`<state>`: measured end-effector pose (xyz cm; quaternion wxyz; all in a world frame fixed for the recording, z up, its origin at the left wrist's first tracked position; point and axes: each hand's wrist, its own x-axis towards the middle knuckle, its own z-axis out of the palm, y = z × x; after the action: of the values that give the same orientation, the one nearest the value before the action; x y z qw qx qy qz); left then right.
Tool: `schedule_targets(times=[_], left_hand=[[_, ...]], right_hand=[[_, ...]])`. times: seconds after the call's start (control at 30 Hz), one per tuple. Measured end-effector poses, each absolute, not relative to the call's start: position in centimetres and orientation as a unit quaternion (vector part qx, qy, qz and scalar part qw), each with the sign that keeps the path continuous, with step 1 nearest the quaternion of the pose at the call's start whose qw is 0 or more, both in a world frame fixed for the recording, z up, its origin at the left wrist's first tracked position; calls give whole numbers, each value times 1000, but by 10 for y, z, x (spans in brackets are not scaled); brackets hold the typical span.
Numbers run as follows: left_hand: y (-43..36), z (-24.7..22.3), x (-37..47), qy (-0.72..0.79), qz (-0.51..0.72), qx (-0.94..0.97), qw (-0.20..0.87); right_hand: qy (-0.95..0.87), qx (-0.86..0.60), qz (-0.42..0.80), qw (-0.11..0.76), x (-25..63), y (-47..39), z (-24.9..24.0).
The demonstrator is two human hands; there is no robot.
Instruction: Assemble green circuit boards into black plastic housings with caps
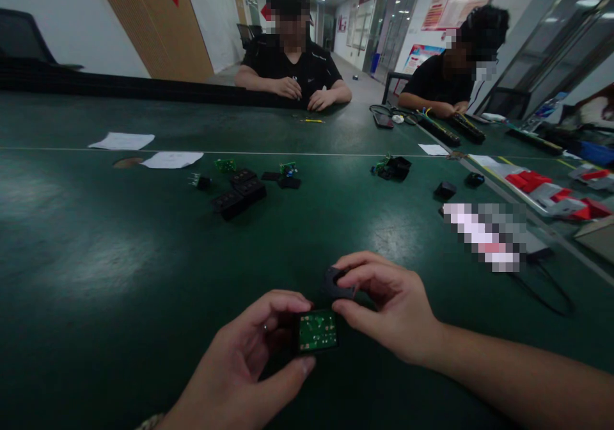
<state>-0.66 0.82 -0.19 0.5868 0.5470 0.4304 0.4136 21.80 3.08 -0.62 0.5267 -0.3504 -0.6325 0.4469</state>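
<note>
Between the thumb and fingers of my left hand (259,347) is a small black case with a green circuit board (318,330) in it, solder side facing me. My right hand (388,302) pinches a dark, rounded plastic cover (336,283) with a curved cutout, just above and behind the case. The cover's lower edge is close to the case; whether they touch I cannot tell. Both hands are over the green tabletop (144,327), near its front.
Ahead lie black plastic housings (240,193), small circuit boards (288,171) and further black parts (396,167). A blurred-out device (484,238) with a cable is at right. Paper sheets (173,159) lie far left. Two people (297,65) sit across the table.
</note>
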Motion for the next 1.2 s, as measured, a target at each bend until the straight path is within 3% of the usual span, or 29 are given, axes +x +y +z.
schedule_targets(times=[1.2], left_hand=[[8,-7,-9,422,412,552,589]], right_hand=[[-627,-329,449,545,219,32,-10]])
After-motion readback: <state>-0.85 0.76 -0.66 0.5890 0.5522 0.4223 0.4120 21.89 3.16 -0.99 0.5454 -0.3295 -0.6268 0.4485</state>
